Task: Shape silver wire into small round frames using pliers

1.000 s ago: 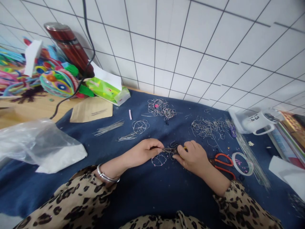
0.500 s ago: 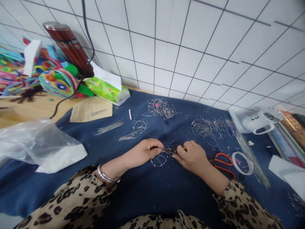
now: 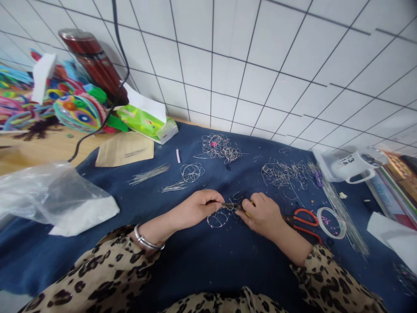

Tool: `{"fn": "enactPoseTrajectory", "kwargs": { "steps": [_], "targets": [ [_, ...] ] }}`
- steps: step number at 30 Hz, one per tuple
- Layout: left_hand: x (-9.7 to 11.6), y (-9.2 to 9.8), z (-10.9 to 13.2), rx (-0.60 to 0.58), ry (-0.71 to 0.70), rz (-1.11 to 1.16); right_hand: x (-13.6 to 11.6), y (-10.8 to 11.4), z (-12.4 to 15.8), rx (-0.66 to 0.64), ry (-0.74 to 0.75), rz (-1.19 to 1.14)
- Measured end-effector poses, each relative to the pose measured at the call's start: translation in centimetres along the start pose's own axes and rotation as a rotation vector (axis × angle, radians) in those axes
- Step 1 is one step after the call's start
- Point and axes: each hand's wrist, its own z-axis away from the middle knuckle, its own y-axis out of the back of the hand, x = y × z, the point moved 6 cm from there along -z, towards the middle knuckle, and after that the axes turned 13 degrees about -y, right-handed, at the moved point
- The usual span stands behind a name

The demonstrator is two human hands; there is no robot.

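Note:
Between my hands is a thin wire ring with small pink beads [image 3: 219,225], hanging just above the dark blue cloth. My left hand [image 3: 202,206] pinches the wire at its top between thumb and fingertips. My right hand [image 3: 261,213] is closed around the yellow handles of a pair of pliers. The jaws of the pliers [image 3: 232,205] point left and meet the wire close to my left fingertips. Whether the jaws are fully closed on it is too small to tell. Short wire offcuts lie just beyond the jaws.
Tangled wire heaps [image 3: 283,174] and a coiled wire bundle [image 3: 192,173] lie beyond my hands. Orange-handled scissors [image 3: 306,217] and a round bead dish [image 3: 342,227] are at right, near a white mug [image 3: 352,167]. A plastic bag [image 3: 74,191] and red thermos [image 3: 94,61] stand left.
Almost nothing differs. My right hand and the pliers have shifted very slightly; my left hand stays in place on the wire.

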Motion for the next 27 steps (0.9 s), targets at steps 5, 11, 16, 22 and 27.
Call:
{"fn": "enactPoseTrajectory", "kwargs": {
  "steps": [5,11,16,22,27],
  "targets": [
    [0.1,0.0,0.0,-0.001,-0.005,0.001,0.0,0.0,0.0,-0.007,-0.012,-0.009],
    [-0.1,0.0,0.0,0.009,0.007,0.019,0.1,-0.2,0.0,-0.030,-0.026,-0.011],
    [-0.7,-0.1,0.0,0.009,0.039,0.077,0.0,-0.3,0.0,-0.049,-0.036,-0.039],
    [-1.9,0.5,-0.2,0.070,0.058,0.158,0.9,-0.1,-0.2,-0.055,-0.045,-0.121],
    [-2.6,1.0,-0.2,0.122,0.077,0.251,1.9,-0.3,-0.3,-0.068,-0.027,-0.142]
  ]
}}
